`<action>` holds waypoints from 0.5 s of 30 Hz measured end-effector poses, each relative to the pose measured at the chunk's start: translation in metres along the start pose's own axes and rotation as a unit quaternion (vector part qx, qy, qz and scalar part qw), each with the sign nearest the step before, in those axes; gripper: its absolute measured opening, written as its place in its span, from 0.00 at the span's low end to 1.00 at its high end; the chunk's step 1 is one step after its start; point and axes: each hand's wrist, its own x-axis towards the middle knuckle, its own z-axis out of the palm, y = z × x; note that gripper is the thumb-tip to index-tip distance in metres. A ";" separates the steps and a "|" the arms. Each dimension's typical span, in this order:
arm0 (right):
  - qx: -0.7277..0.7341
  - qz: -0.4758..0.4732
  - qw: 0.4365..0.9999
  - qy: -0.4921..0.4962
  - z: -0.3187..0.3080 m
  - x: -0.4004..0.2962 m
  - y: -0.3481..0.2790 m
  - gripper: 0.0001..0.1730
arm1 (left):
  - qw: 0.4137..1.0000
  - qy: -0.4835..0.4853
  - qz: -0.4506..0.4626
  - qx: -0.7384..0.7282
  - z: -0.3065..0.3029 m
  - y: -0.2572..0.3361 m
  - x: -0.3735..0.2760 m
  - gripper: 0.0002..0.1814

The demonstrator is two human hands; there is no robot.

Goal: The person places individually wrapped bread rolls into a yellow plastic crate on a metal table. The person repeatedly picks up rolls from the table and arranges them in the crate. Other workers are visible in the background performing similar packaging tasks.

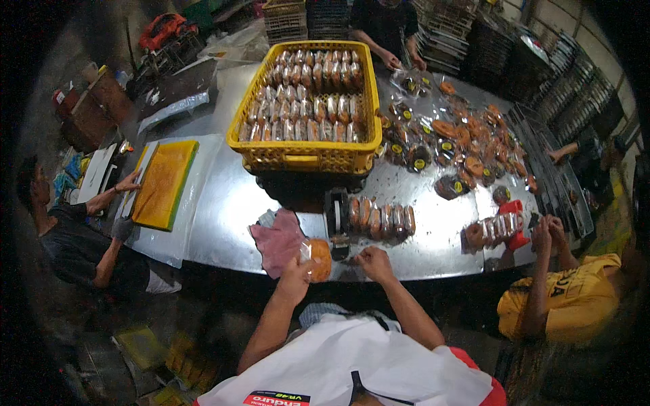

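My left hand (297, 279) grips a clear-wrapped orange-brown bread (320, 260) over the near edge of the metal table (431, 254). Beside that bread, on its left, lies a crumpled pink cloth (278, 238). A black tape dispenser (337, 215) stands just beyond both hands. My right hand (375, 263) hovers at the table edge to the right of the dispenser, its fingers curled; whether they pinch anything small is not visible. Several wrapped breads (381, 219) stand in a row directly right of the dispenser.
A yellow crate (304, 146) holds rows of wrapped breads. Loose wrapped breads (457, 147) spread across the right. Co-workers stand at the left, far side and right. A yellow slab cake (167, 185) lies by the left co-worker. A red tape dispenser (515, 223) is at right.
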 end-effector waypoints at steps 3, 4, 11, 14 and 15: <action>0.198 -0.022 0.971 -0.133 -0.058 -0.019 -0.063 0.15 | 0.998 -0.028 -0.041 0.034 0.005 0.000 -0.003 0.34; 0.267 -0.061 0.951 -0.146 -0.082 -0.030 -0.094 0.15 | 0.996 -0.057 -0.049 0.056 0.010 -0.002 0.000 0.35; 0.209 0.000 0.969 -0.131 -0.110 -0.031 -0.090 0.21 | 0.964 -0.187 -0.098 0.160 0.051 -0.009 0.012 0.38; 0.139 0.010 0.990 -0.034 -0.102 -0.041 -0.051 0.29 | 0.943 -0.257 -0.173 0.126 0.050 -0.014 0.014 0.28; 0.167 -0.001 0.986 0.014 -0.097 -0.053 -0.045 0.33 | 0.946 -0.241 -0.202 0.077 0.049 -0.020 0.014 0.26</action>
